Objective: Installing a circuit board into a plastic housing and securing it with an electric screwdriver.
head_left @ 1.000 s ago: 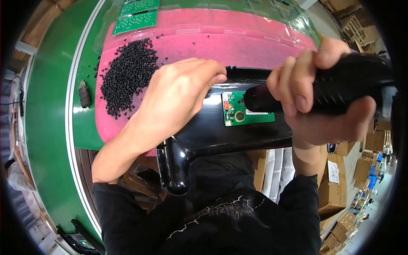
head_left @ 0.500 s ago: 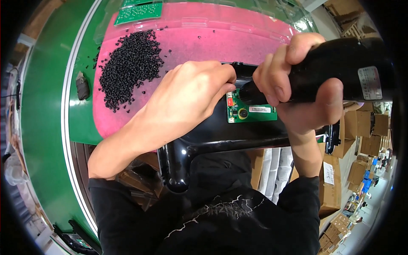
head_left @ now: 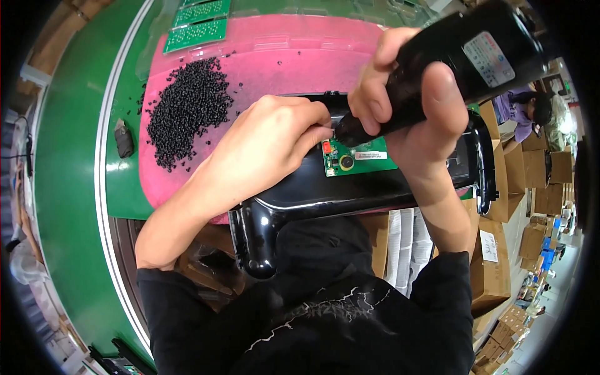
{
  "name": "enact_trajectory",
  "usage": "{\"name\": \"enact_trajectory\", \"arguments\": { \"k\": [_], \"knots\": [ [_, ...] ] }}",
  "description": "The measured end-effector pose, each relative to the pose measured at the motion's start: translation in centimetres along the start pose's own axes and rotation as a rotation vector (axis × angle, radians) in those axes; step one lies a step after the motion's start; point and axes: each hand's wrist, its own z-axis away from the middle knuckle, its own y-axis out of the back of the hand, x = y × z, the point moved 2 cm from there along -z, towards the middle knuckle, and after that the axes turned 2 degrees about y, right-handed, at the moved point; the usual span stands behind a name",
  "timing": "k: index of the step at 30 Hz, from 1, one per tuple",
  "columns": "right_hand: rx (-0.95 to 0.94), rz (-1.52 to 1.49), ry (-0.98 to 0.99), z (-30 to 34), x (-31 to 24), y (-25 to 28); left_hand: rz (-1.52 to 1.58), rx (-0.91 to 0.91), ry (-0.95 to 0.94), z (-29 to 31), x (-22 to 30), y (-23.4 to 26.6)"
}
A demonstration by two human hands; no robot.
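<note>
A black electric screwdriver (head_left: 428, 59) is held in my right hand (head_left: 434, 134), its fingers and thumb wrapped round the body. The tool slants down to the left, its nose over the upper edge of a green circuit board (head_left: 369, 165). That board lies in a glossy black plastic housing (head_left: 300, 190). Beside the nose, the thumb and fingers of my left hand (head_left: 269, 134) are pinched together at the board's upper left corner, near a red connector (head_left: 326, 147). What the pinch holds, if anything, is hidden.
Small black screws (head_left: 187, 109) lie heaped on a pink mat (head_left: 262, 62) at the left. Green boards (head_left: 197, 34) rest in a clear plastic tray at the far side. A dark wrapped lump (head_left: 124, 139) sits left of the mat. Cardboard boxes (head_left: 490, 269) and another person (head_left: 522, 106) are at right.
The screwdriver has tilted more steeply, its back end higher and its nose closer to my left fingertips. My left hand stays pinched at the board's corner. The whole view has shifted slightly.
</note>
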Motion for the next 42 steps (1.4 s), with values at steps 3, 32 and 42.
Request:
{"name": "enact_trajectory", "arguments": {
  "k": [3, 32, 42],
  "knots": [
    [0.074, -0.06, 0.009, 1.3, 0.0, 0.7, -0.021, -0.055, 0.022, -0.1, 0.1, 0.1],
    [-0.039, -0.435, 0.136, 3.4, -3.3, 1.6, 0.045, -0.154, -0.192, 0.3, 0.0, -0.7],
    [0.015, -0.432, 0.148, 3.9, -4.7, 2.0, 0.068, -0.091, -0.358, 0.1, 0.3, -0.5]
  ]
}}
